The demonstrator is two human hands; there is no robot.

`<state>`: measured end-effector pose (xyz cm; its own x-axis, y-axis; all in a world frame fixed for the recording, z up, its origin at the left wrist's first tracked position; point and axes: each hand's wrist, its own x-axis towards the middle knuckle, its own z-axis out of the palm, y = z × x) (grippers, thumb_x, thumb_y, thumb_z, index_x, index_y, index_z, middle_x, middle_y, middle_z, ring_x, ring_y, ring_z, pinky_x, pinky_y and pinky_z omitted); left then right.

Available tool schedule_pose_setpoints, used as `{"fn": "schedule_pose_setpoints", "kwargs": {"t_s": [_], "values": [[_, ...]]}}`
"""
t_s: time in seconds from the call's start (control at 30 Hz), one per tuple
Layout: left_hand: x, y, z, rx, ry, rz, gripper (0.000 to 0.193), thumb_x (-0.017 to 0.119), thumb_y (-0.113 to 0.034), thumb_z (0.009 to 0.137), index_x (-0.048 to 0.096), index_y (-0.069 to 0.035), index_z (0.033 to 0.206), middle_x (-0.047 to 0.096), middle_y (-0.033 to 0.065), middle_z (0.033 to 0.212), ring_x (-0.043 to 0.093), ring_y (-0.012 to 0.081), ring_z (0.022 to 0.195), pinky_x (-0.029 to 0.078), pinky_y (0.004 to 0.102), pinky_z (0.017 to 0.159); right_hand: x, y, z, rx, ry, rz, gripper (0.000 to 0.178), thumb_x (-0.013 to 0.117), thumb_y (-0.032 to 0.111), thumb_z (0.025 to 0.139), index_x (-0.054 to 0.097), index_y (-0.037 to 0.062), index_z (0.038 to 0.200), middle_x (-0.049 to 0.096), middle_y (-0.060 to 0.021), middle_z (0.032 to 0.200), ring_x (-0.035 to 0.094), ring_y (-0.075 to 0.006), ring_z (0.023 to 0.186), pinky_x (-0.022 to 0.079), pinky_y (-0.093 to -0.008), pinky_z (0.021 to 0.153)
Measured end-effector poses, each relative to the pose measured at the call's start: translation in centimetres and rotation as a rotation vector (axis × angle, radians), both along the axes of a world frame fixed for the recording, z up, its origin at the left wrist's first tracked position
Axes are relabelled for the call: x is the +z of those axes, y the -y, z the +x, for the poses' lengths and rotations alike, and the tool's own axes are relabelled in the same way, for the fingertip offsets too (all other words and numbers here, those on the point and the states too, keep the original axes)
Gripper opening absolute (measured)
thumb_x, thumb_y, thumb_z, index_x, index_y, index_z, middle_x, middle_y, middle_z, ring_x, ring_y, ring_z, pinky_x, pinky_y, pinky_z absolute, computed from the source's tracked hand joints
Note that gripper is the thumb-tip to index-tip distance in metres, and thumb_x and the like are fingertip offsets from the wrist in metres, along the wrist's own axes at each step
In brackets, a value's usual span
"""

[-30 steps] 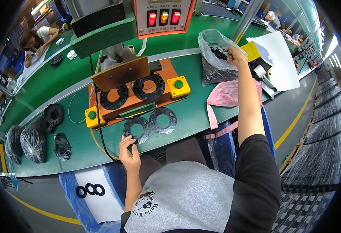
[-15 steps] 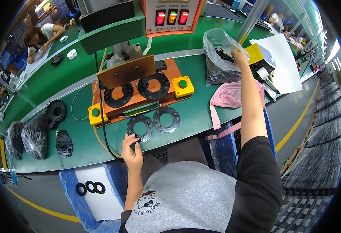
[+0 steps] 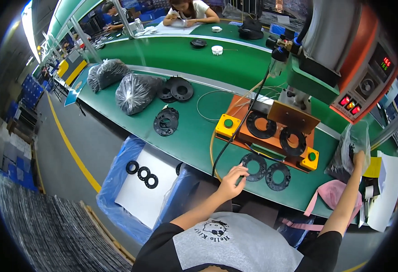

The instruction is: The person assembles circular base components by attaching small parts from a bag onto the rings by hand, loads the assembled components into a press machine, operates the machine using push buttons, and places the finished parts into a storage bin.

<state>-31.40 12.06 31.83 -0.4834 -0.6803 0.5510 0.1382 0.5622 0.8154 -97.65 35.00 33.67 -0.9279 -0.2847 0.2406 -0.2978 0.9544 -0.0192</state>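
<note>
My left hand is at the table's near edge, fingertips at the rim of a flat black plastic ring, thumb apart from the fingers. Another black ring lies to its right. My right hand reaches into the mouth of a clear plastic bag of small black parts; its fingers are mostly hidden there. Behind the two loose rings, two more black rings sit on the orange base of a press, under a tilted brown plate.
Yellow button boxes flank the press. A pink mesh cloth lies by the bag. Left are filled bags and black rings. A blue-lined box holding rings stands below the table. A co-worker sits opposite.
The view has swung left, showing more of the floor and the box of rings. My right hand stays at the clear bag, and my left hand stays by the left loose ring.
</note>
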Motion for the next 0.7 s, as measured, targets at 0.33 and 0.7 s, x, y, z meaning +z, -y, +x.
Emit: {"fn": "schedule_pose_setpoints", "kwargs": {"t_s": [0.33,0.7], "values": [[0.4,0.6,0.3,-0.01,-0.008,-0.01,0.015,0.057,0.005,0.072,0.056,0.001,0.087,0.059,0.0157,0.091,0.057,0.0307,0.093,0.04,0.0428,0.095,10.7,4.2,11.0,-0.076,-0.043,-0.049,0.029,0.047,0.023,0.082,0.058,0.0034,0.099,0.062,-0.0221,0.098,0.059,-0.0403,0.091,0.046,-0.0492,0.077],[0.3,0.6,0.5,-0.029,-0.013,0.004,0.016,0.057,0.005,0.073,0.056,0.001,0.088,0.059,0.0163,0.093,0.057,0.0312,0.095,0.041,0.0417,0.095,9.8,5.2,11.6,0.241,-0.253,-0.142,0.021,0.053,0.021,0.081,0.06,0.003,0.088,0.061,-0.0219,0.085,0.059,-0.0391,0.08,0.046,-0.0449,0.068]]}}
